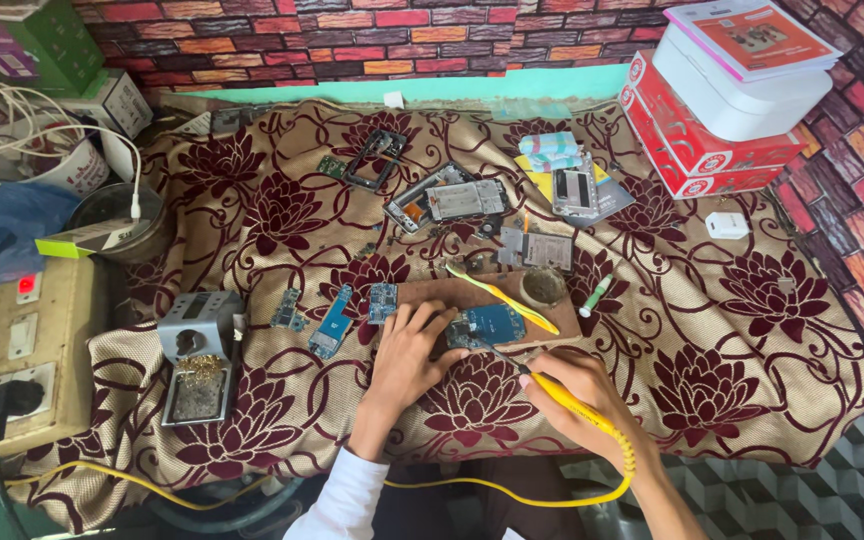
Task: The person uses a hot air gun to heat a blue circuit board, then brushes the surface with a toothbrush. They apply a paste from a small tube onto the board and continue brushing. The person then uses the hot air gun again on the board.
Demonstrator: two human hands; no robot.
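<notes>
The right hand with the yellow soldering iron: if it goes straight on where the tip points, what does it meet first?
Probably the blue circuit board: the right hand aims the soldering iron up-left, its tip already at the board's edge. Contact is unclear.

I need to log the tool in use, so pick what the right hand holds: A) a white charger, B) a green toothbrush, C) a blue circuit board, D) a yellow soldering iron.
D: the right hand grips a yellow soldering iron with its tip at the blue board, which the left hand steadies; the toothbrush lies untouched beyond it.
</notes>
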